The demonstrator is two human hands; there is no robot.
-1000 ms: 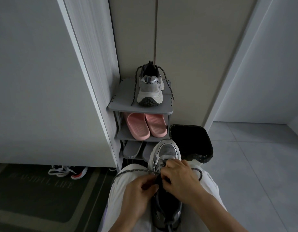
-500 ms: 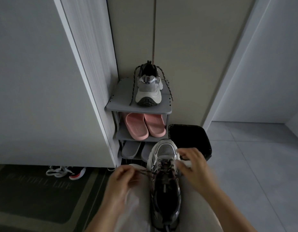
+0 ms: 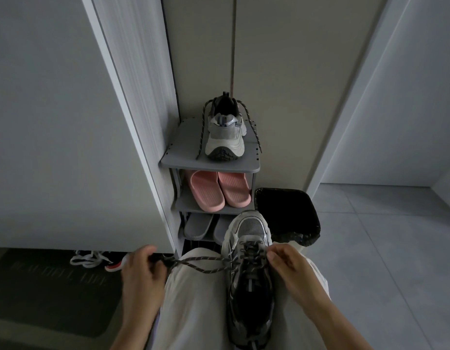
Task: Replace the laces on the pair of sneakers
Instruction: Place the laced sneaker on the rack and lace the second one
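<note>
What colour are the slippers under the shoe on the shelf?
Pink slippers, seen clearly in the head view.

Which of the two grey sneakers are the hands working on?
The sneaker on the person's lap: the left hand pulls its lace sideways and the right hand is at its eyelets. The other sneaker stands untouched on the top shelf, laces hanging loose.

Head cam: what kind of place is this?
Probably a home entryway: a tiered shoe rack holding pink slippers, a doormat on the floor, a lined bin beside the rack.
</note>
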